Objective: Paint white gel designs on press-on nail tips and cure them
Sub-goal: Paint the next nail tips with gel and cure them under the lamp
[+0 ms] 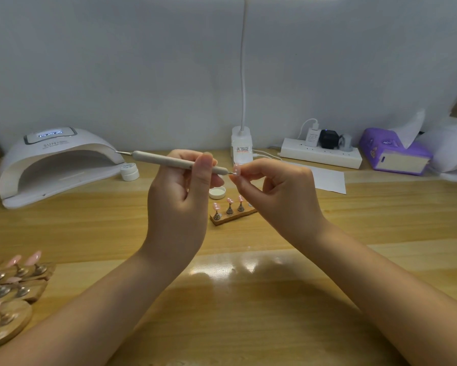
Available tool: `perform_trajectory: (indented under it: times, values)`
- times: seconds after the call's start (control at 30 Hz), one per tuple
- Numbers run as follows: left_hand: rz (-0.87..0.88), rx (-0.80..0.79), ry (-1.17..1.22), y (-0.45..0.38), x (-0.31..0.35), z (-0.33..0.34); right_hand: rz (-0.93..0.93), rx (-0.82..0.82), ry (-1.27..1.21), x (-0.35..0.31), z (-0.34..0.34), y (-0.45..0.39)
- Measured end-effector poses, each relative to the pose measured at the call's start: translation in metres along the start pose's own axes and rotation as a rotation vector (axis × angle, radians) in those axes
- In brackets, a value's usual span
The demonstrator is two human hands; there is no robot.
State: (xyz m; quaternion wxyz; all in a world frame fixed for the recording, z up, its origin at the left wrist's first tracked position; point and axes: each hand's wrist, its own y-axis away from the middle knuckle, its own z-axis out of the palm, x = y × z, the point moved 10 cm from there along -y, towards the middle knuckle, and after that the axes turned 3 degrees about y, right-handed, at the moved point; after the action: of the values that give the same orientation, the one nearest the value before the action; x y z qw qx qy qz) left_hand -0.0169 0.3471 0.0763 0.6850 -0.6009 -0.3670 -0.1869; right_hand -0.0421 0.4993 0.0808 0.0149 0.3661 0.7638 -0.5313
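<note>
Dotting pink nail tip (236,170) pinched in right fingers (244,172), left fingers (205,165) gripping dotting pen (180,162); three dotted tips (229,201) below, awaiting curing.

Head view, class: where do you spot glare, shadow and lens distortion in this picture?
Head view: bright lamp glare on the glossy wooden table between the forearms; a soft dark shadow pools on the table nearer the camera; wide-angle bending curves the table's far edge and stretches the nail stands at lower left, which look slightly soft.

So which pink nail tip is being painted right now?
The nail tip pinched in the right hand, off the wooden stand; the left hand's pen touches it.
</note>
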Motion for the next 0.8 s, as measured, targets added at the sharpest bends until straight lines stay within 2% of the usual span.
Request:
perform_trajectory:
  times: [0.43,0.8]
  values:
    - [-0.011,0.030,0.085,-0.0019,0.0017,-0.0029,-0.009,0.007,0.026,-0.0003,-0.0005,0.0002]
    - [-0.027,0.012,0.051,-0.0008,-0.0022,-0.0007,-0.041,0.003,0.039,-0.0023,0.0005,0.0006]
